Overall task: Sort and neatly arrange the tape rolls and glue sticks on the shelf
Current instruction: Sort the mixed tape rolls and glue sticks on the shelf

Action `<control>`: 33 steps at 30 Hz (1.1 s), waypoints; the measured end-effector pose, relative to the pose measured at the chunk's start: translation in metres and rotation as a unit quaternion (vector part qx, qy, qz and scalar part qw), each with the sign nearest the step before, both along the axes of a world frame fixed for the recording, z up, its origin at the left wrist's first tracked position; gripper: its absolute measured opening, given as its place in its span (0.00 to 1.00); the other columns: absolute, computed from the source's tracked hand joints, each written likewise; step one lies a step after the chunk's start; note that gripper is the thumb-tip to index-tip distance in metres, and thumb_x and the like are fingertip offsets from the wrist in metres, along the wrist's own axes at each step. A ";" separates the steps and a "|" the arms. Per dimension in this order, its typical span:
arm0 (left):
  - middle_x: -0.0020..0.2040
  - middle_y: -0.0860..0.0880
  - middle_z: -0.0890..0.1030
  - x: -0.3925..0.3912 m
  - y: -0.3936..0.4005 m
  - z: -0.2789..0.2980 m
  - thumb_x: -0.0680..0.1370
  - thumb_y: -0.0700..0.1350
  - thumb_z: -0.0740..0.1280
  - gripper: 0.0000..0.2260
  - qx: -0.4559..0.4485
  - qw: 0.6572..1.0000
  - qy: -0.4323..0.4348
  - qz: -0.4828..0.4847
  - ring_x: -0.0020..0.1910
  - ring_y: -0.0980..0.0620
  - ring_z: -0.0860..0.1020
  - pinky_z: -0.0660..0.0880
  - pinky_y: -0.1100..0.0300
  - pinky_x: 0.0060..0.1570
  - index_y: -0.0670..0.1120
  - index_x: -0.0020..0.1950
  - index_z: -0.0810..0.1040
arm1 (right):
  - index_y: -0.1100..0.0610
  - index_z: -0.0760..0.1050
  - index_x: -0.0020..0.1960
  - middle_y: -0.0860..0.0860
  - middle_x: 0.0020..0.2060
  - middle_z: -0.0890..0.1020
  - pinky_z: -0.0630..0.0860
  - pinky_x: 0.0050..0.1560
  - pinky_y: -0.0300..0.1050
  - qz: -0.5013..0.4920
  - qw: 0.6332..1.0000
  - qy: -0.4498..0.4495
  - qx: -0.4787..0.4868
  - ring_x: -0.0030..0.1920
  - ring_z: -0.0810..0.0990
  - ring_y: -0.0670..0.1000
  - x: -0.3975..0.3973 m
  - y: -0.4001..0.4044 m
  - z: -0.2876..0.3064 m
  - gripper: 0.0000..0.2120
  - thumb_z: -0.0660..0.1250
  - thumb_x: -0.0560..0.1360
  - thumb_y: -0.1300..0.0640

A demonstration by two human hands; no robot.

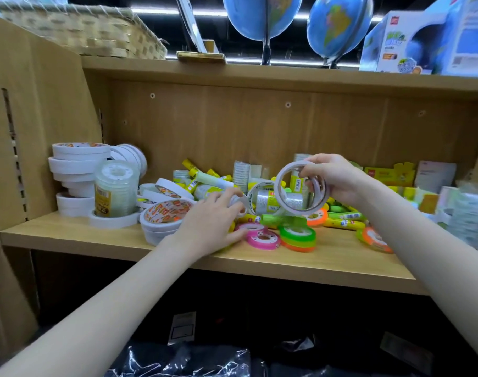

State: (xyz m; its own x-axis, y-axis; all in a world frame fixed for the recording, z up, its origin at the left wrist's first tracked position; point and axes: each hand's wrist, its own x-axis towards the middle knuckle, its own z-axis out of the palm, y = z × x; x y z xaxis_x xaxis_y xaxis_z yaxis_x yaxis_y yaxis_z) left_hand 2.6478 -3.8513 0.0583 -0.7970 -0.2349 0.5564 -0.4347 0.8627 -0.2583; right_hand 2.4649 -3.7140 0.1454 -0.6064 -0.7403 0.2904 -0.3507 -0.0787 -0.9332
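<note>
On a wooden shelf (341, 263) heaped with stationery, a person's right hand (334, 180) lifts a few thin white tape rolls (303, 191) clear of the pile, fingers curled through their open centres and clamped on the far rims, so the rings hang upright just left of the palm. How many rolls the hand holds is hard to count. Below and left, the left hand (213, 227) reaches into the heap, its fingertips closing on another white roll (242, 204) they largely hide. Yellow glue sticks (344, 223) lie tangled behind, partly buried. Pink rolls (262, 236) and green-and-orange rolls (299, 238) lie flat at the front edge. Stacked white rolls (77, 170) stand at far left. Globes (262, 14) above are cut off by the frame.
</note>
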 end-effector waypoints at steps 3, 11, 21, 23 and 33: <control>0.70 0.48 0.66 0.000 -0.001 -0.003 0.76 0.59 0.59 0.20 0.010 0.999 0.024 -0.030 0.64 0.45 0.68 0.67 0.54 0.59 0.48 0.62 0.71 | 0.64 0.73 0.53 0.56 0.34 0.73 0.71 0.27 0.39 -0.010 0.999 0.012 -0.041 0.28 0.71 0.49 0.002 -0.002 0.001 0.11 0.63 0.72 0.72; 0.68 0.50 0.71 -0.012 0.019 -0.011 0.77 0.58 0.53 0.22 0.069 0.979 0.029 -0.188 0.66 0.49 0.69 0.65 0.53 0.63 0.53 0.68 0.70 | 0.63 0.72 0.52 0.56 0.34 0.75 0.72 0.29 0.38 -0.018 0.994 0.098 -0.051 0.28 0.72 0.50 0.005 -0.010 0.000 0.12 0.62 0.71 0.73; 0.44 0.52 0.79 -0.012 0.014 -0.012 0.74 0.50 0.59 0.12 0.033 0.987 0.112 -0.107 0.46 0.49 0.77 0.67 0.56 0.51 0.50 0.52 0.79 | 0.60 0.73 0.52 0.57 0.48 0.77 0.79 0.42 0.46 -0.083 0.952 0.277 0.102 0.46 0.77 0.53 -0.009 -0.047 -0.009 0.10 0.61 0.73 0.70; 0.38 0.52 0.78 -0.009 0.003 -0.016 0.70 0.50 0.56 0.14 -0.012 0.987 0.134 -0.083 0.39 0.48 0.78 0.72 0.56 0.42 0.49 0.43 0.80 | 0.62 0.73 0.55 0.58 0.53 0.76 0.77 0.49 0.48 -0.103 0.915 0.352 0.166 0.52 0.77 0.56 -0.008 -0.057 -0.012 0.11 0.64 0.73 0.68; 0.68 0.57 0.69 -0.011 0.013 -0.019 0.69 0.67 0.42 0.33 0.087 0.991 0.043 -0.097 0.72 0.56 0.57 0.40 0.53 0.71 0.58 0.69 0.67 | 0.59 0.70 0.51 0.56 0.46 0.75 0.68 0.37 0.44 -0.163 0.917 0.329 0.156 0.45 0.74 0.55 -0.008 -0.066 -0.020 0.11 0.68 0.70 0.62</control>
